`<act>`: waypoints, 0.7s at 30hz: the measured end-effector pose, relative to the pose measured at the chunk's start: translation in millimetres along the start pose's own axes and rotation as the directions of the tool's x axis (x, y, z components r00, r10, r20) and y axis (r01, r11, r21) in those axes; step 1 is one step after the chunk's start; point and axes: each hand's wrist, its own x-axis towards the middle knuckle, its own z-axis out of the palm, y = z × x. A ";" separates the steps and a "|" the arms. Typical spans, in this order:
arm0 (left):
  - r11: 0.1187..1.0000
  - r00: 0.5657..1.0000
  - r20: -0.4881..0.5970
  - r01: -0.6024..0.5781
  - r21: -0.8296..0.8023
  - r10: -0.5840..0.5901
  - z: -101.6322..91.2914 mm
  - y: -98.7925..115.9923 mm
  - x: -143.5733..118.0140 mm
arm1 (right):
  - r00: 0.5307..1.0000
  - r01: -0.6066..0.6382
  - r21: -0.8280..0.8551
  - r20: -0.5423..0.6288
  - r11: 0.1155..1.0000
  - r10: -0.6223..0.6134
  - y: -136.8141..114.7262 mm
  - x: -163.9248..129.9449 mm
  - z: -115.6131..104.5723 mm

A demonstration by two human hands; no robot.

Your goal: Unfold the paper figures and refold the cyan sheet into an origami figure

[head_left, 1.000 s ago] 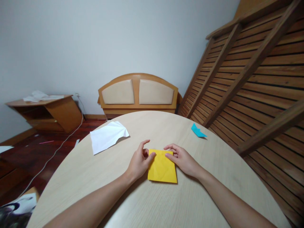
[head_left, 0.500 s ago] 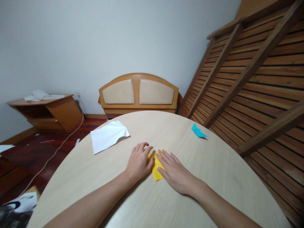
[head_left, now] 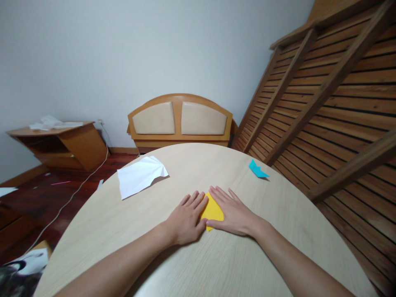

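Observation:
A small piece of folded yellow paper lies flat on the round table between my hands. My left hand rests on its left edge, fingers stretched out and palm down. From the other side my right hand lies flat over the paper's right edge, with its fingers spread and its thumb across the lower part. The two thumbs nearly meet near the paper's bottom corner. Parts of the paper's sides are hidden under the fingers.
A creased white sheet of paper lies at the table's left. Toward the back right sits a folded blue paper boat. Beyond the round table stand a headboard, a low cabinet and a leaning slatted wooden frame.
The yellow paper now lies flatter and shows a broader face between my hands. My left fingers have straightened from a curl onto its edge. My right hand has shifted slightly right.

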 end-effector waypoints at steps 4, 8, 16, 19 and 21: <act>0.999 1.000 -0.005 0.029 0.016 -0.029 0.5 3.7 -1.6 | 0.998 -0.058 -0.013 -0.003 0.998 0.058 5.5 0.1 -3.2; 0.999 0.999 -0.036 0.039 0.003 -0.039 1.4 5.7 -1.7 | 0.997 -0.053 -0.025 -0.048 0.998 0.052 5.7 -3.6 -2.4; 0.991 0.988 -0.091 0.126 0.043 -0.121 8.5 7.1 -3.1 | 0.999 -0.024 -0.007 -0.045 1.000 0.024 -12.3 -8.2 8.7; 0.987 0.983 -0.116 0.150 0.050 -0.144 9.3 7.5 -4.1 | 1.000 -0.021 0.019 0.003 1.000 0.021 -18.2 -9.3 8.3; 0.990 0.985 -0.114 0.134 0.042 -0.128 7.5 7.4 -5.0 | 1.000 -0.016 0.029 0.028 0.999 0.015 -18.3 -10.6 6.3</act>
